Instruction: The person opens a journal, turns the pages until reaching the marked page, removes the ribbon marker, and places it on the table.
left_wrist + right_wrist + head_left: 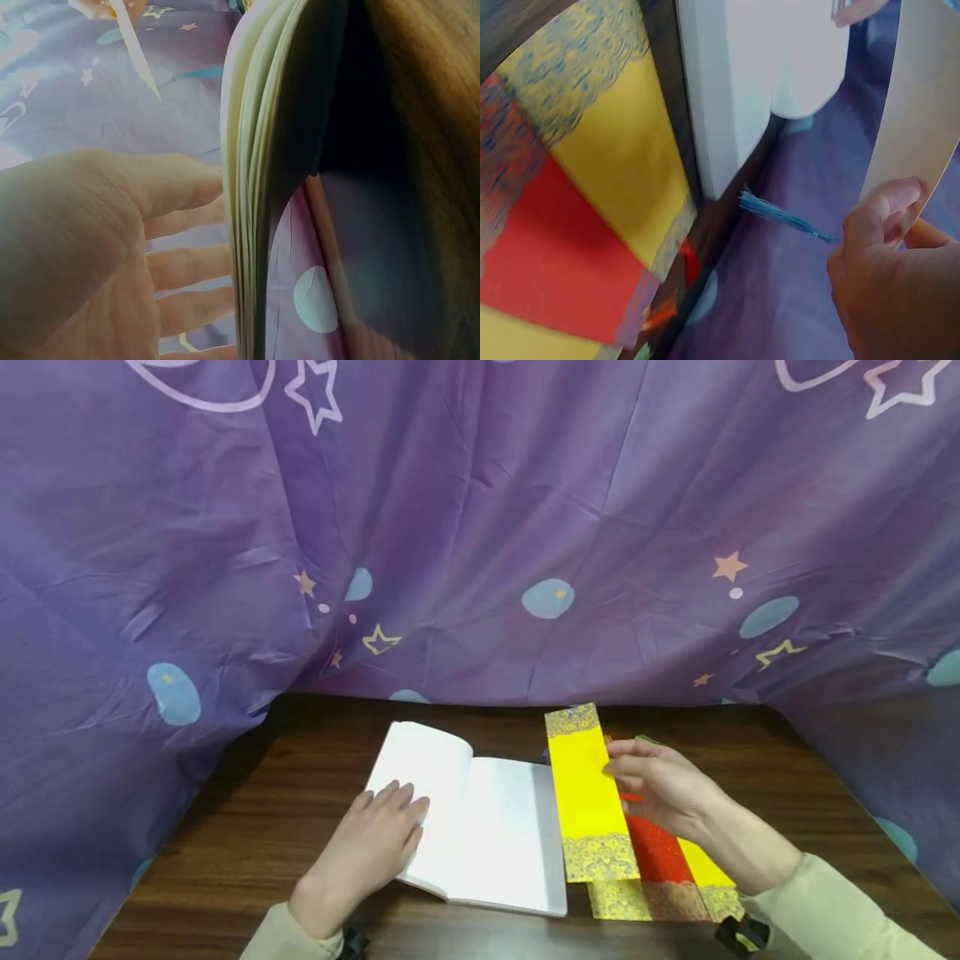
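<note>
An open book (487, 827) with blank white pages lies on the dark wooden table (247, 827). My left hand (375, 843) rests flat on its left page, fingers straight; in the left wrist view the palm (112, 247) lies beside the page edges (251, 187). My right hand (652, 785) pinches a long yellow bookmark (585, 793) with patterned ends, held over the book's right edge. In the right wrist view the thumb (885, 255) presses on the bookmark's pale back (915, 97).
More bookmarks lie on the table right of the book: a red one (656, 852) between yellow ones (705, 868), seen close in the right wrist view (547, 255). A blue tassel (780, 214) sticks out near the book. Purple star-print cloth (480, 527) hangs behind and at both sides.
</note>
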